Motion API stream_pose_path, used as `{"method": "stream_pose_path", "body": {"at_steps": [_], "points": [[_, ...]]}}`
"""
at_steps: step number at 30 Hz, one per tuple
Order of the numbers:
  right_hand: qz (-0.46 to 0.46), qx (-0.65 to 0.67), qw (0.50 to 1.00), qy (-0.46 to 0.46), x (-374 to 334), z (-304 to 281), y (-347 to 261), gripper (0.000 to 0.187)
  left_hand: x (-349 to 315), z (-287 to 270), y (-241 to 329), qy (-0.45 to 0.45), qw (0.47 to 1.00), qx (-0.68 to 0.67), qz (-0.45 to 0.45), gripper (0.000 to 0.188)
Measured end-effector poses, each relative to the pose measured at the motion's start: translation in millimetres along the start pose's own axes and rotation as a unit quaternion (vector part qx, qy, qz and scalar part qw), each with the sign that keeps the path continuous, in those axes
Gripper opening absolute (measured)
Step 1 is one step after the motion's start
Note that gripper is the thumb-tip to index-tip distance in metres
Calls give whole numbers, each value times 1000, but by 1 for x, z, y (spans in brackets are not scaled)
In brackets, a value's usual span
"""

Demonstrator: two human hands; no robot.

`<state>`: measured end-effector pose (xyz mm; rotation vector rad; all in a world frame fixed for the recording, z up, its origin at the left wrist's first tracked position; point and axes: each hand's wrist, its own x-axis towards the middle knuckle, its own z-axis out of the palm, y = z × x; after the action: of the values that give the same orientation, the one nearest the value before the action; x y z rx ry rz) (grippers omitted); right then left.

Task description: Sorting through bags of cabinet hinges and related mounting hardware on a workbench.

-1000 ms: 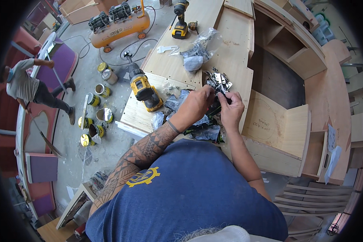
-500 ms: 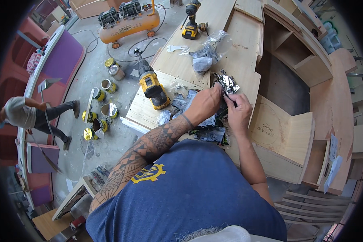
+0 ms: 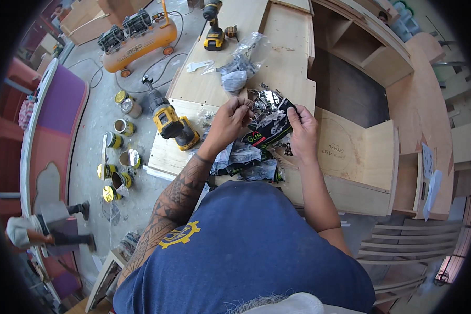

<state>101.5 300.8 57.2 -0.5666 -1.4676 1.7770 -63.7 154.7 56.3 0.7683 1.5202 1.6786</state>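
My right hand point(image 3: 305, 132) pinches the upper corner of a black plastic packet point(image 3: 270, 129) with a clear window, which spreads out to the left of the fingers. My left hand point(image 3: 228, 124) is closed, its fingertips pinched together at the packet's left side; what they hold, if anything, is too small to name. Shiny metal cabinet hinges point(image 3: 269, 99) lie just beyond the packet, partly covered by it. Below the hands are crumpled, opened packets point(image 3: 244, 153). A yellow and black power drill point(image 3: 168, 119) rests on the bench left of my left hand.
A second drill point(image 3: 213, 31) stands at the bench's far end, before a clear bag point(image 3: 240, 65) of parts. An open wooden cabinet point(image 3: 358, 149) lies at right. Paint cans point(image 3: 121, 180) and an orange compressor point(image 3: 141, 49) stand on the floor; another person point(image 3: 47, 230) is at far left.
My hands have moved apart from the hinges, and the black packet now shows stretched out from my right hand. The view has shifted; the other person is lower in the picture.
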Motion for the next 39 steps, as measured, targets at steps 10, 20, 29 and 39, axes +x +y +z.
{"method": "stream_pose_path", "body": {"at_steps": [10,20,29,39], "points": [[31,37,999,-11,-5,2,18,15,-2,29,3,-123,982,141,-16,25],[71,-145,986,40,-3,-14,69,23,1,38,-46,-72,989,126,-31,30],[-102,-445,843,-286,-84,-42,31,46,-18,-18,-63,-14,980,140,-138,30],[-73,-507,759,-402,-83,-40,68,53,-30,-25,-103,-8,972,145,-188,34]]}}
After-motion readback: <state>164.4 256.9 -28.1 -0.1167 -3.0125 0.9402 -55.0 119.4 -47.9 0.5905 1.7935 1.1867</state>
